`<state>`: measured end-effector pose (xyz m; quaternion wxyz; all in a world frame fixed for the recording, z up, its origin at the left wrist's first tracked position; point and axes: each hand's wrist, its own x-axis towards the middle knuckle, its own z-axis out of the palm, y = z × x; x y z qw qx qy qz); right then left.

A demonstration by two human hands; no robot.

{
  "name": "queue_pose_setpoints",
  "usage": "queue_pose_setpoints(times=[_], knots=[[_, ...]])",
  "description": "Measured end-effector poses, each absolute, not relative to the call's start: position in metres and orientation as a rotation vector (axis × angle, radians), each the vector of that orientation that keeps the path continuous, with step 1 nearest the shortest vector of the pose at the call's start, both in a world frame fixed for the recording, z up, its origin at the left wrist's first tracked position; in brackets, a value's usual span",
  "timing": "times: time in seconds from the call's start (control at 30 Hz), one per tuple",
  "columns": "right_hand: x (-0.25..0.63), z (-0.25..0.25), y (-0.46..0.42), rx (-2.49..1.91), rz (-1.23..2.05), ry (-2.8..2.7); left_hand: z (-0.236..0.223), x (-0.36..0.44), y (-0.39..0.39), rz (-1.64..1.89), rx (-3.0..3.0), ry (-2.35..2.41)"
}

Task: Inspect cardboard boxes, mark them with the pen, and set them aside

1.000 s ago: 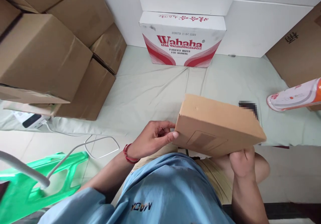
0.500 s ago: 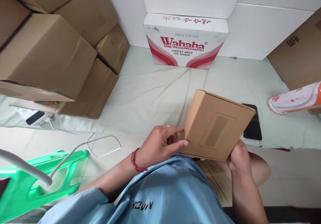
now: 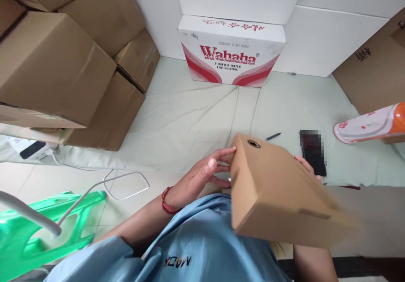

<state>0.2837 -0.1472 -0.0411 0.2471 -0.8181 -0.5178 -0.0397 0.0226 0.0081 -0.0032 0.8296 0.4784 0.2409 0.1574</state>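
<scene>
A brown cardboard box is held tilted in the air over my lap, partly blurred at its right end. A small dark round hole shows near its far left corner. My right hand grips the box from behind; just its fingers show past the far edge, and the box hides the rest. At the box's left side, my left hand is open with spread fingers, the tips touching or very close to the cardboard. A pen lies on the covered surface beyond the box, near a black phone.
A Wahaha water carton stands at the back of the cloth-covered surface. Stacked cardboard boxes rise on the left. An orange-and-white container lies at right. A green stool and a white cable are lower left.
The box has been turned over and swung toward me and to the right, showing other faces. My left fingers have spread. The pen has come into sight behind the box.
</scene>
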Motion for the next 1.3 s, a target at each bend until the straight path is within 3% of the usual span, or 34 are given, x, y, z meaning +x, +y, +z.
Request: queue_pose_setpoints(times=[0.13,0.27,0.37,0.5,0.63,0.73,0.93,1.0,1.1,1.17,1.23,1.3], knots=[[0.272,-0.053,-0.129,-1.504,0.682,-0.882,-0.006,0.020,0.015,0.433,1.029,0.521],[0.276,-0.065,-0.104,-1.360,0.933,-0.789,-0.022,0.015,0.020,0.530,1.043,0.733],[0.295,-0.068,-0.086,-1.527,0.890,-0.920,-0.040,0.011,0.017,0.609,0.962,0.822],[0.335,-0.066,-0.062,-2.150,0.461,-1.368,-0.064,0.009,0.007,0.625,0.961,0.834],[0.356,-0.053,-0.033,-2.689,0.338,-1.944,-0.082,0.008,0.001,0.657,1.451,1.028],[0.356,-0.040,-0.012,-2.802,0.386,-2.231,-0.088,0.004,-0.001,0.882,1.908,1.155],[0.368,-0.020,0.001,-2.882,0.298,-2.160,-0.080,0.006,-0.004,1.104,2.261,0.607],[0.373,-0.009,-0.003,-2.770,0.109,-1.748,-0.077,0.013,-0.004,1.042,2.303,0.509],[0.355,0.005,-0.007,-2.218,0.052,-1.176,-0.077,0.028,-0.004,0.946,2.359,0.475],[0.322,0.006,-0.005,-1.927,0.220,-1.035,-0.079,0.036,-0.004,0.922,2.384,0.502],[0.281,0.000,0.000,-1.663,0.625,-0.952,-0.080,0.041,-0.004,0.935,2.400,0.526],[0.246,-0.013,0.006,-1.609,0.796,-0.996,-0.081,0.043,-0.005,0.957,2.402,0.547]])
